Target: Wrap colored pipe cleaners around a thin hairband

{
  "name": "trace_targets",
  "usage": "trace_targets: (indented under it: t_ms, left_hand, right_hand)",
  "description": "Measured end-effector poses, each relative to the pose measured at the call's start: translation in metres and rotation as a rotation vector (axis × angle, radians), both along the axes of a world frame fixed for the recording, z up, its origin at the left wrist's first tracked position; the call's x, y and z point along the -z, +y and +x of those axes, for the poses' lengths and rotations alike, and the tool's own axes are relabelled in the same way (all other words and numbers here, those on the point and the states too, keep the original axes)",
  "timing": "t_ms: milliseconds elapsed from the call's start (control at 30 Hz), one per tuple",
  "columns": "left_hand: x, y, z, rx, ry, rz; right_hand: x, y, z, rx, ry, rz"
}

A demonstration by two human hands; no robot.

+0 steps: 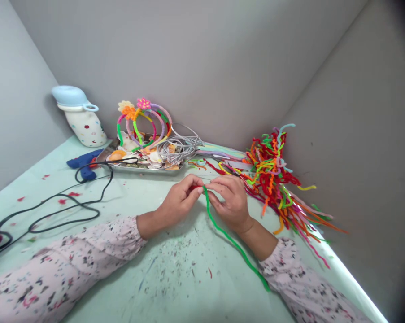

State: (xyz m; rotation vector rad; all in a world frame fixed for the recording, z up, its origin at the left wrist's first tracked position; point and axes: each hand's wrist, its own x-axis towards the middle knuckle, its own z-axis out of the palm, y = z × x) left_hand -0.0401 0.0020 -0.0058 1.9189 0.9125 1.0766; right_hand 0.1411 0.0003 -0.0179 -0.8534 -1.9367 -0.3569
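Observation:
My left hand point(179, 200) is closed in a pinch around a short red fuzzy piece point(196, 186), most of it hidden by the fingers. A long green pipe cleaner point(229, 237) starts at the fingertips and trails down to the right, its far end beside my right sleeve. My right hand point(232, 202) pinches at the upper end of the green pipe cleaner, where it meets the red piece. The fingertips of both hands nearly touch. How the red and green pieces join there is too small to make out.
A metal tray point(140, 169) holds pipe-cleaner-wrapped headbands point(162, 128) with flowers and a coil of grey wire point(180, 150). Left of it lie a blue glue gun point(84, 163), a black cord point(67, 196) and a bottle point(84, 125). Many coloured pipe cleaners point(272, 175) pile at right.

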Motion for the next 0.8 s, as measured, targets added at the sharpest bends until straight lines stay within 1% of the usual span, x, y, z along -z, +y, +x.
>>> trace_targets:
  t_ms: [533, 800]
  left_hand:
    - [0.0011, 0.0009, -0.0003, -0.018, 0.062, 0.068]
    - [0.0, 0.0005, -0.0003, -0.031, 0.118, 0.114]
  right_hand:
    - [0.0009, 0.0008, -0.0004, -0.048, 0.055, -0.121]
    - [-0.0002, -0.0016, -0.0018, -0.066, 0.104, -0.217]
